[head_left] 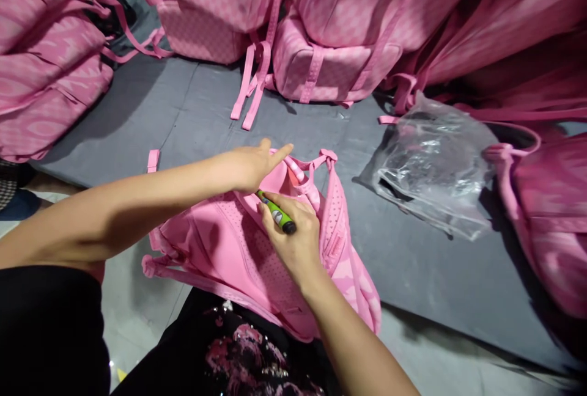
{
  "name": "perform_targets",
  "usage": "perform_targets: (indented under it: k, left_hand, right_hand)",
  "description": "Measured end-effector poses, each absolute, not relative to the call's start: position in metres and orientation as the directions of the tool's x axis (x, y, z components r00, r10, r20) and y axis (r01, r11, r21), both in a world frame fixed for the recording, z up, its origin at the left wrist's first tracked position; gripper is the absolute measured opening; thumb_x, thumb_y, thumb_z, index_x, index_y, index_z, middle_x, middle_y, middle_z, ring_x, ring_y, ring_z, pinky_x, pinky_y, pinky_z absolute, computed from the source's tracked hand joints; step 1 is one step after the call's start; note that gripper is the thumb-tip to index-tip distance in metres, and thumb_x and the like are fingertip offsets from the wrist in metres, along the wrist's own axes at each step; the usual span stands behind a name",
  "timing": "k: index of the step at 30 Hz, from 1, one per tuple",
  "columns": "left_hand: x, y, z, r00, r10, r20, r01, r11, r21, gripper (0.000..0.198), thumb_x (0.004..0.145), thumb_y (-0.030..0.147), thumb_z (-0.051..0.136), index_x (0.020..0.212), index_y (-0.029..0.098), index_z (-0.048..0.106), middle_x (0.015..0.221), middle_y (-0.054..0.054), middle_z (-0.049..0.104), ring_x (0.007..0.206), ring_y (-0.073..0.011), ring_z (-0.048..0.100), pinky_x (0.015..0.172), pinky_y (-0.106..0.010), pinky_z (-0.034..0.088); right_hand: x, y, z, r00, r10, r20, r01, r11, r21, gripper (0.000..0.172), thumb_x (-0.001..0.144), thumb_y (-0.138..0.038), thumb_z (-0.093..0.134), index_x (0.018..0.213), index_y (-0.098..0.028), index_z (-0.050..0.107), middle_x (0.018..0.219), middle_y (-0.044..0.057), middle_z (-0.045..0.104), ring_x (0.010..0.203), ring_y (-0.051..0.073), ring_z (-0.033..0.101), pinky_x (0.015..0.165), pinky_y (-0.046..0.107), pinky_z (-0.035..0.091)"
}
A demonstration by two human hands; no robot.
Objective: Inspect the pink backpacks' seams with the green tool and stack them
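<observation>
A pink backpack (220,243) lies in front of me, partly over my lap and the table's near edge, with its dotted padded straps facing up. My left hand (254,167) grips its upper part near the top handle; some of its fingers are hidden behind the fabric. My right hand (296,237) is closed round a green marker pen (277,211) with a black end. The pen's far tip points toward my left hand, close to the backpack's surface. At the bag's top right, a strap buckle (328,156) sticks up.
Several other pink backpacks stand at the back, such as a checkered one (339,66), with more at the left (50,90) and right (554,200). A crumpled clear plastic bag (435,164) lies on the grey-covered table (206,112). Loose straps hang onto the table.
</observation>
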State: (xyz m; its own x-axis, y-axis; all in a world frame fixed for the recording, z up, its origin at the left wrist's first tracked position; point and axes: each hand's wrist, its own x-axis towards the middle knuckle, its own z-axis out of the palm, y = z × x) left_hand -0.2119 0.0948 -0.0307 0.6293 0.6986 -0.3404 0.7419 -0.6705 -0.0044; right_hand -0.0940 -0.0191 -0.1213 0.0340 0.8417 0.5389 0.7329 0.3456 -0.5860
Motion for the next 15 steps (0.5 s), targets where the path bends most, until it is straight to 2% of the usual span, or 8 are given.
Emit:
perform_targets:
  k: [3, 9, 12, 15]
  left_hand:
    - [-0.213, 0.096, -0.031, 0.631, 0.691, -0.353, 0.738, -0.675, -0.001, 0.109, 0.077, 0.003, 0.061, 0.162, 0.025, -0.004, 0.157, -0.027, 0.028, 0.106, -0.0305, 0.068, 0.080, -0.035, 0.054]
    - [-0.213, 0.098, -0.031, 0.623, 0.695, -0.358, 0.744, -0.668, -0.002, 0.105, 0.080, 0.006, 0.059, 0.162, 0.026, -0.003, 0.153, -0.025, 0.033, 0.099, -0.0278, 0.069, 0.081, -0.035, 0.054]
    - [-0.215, 0.099, -0.033, 0.642, 0.685, -0.344, 0.731, -0.683, 0.003, 0.105, 0.079, 0.006, 0.059, 0.162, 0.027, -0.003, 0.156, -0.024, 0.031, 0.104, -0.0287, 0.068, 0.083, -0.034, 0.053]
    - [-0.220, 0.099, -0.036, 0.664, 0.684, -0.302, 0.723, -0.690, 0.026, 0.101, 0.080, 0.008, 0.057, 0.162, 0.027, 0.001, 0.151, -0.022, 0.037, 0.112, -0.0309, 0.066, 0.084, -0.034, 0.053]
  right_hand:
    - [-0.094, -0.020, -0.119, 0.037, 0.841, 0.540, 0.767, 0.322, -0.554, 0.017, 0.091, -0.024, 0.063, 0.103, -0.019, 0.075, 0.096, 0.007, 0.080, 0.082, 0.024, 0.075, 0.082, 0.042, 0.055]
    - [-0.091, -0.016, -0.122, 0.018, 0.861, 0.508, 0.720, 0.341, -0.604, 0.018, 0.090, -0.024, 0.065, 0.105, -0.019, 0.074, 0.096, 0.005, 0.080, 0.083, 0.022, 0.075, 0.082, 0.040, 0.054]
    - [-0.095, -0.014, -0.121, 0.033, 0.860, 0.509, 0.695, 0.346, -0.630, 0.019, 0.090, -0.023, 0.065, 0.105, -0.018, 0.074, 0.098, 0.006, 0.080, 0.085, 0.022, 0.075, 0.084, 0.040, 0.053]
    - [-0.096, -0.020, -0.109, 0.025, 0.899, 0.438, 0.645, 0.320, -0.694, 0.016, 0.088, -0.019, 0.063, 0.099, -0.018, 0.075, 0.091, 0.004, 0.080, 0.078, 0.019, 0.075, 0.078, 0.034, 0.054]
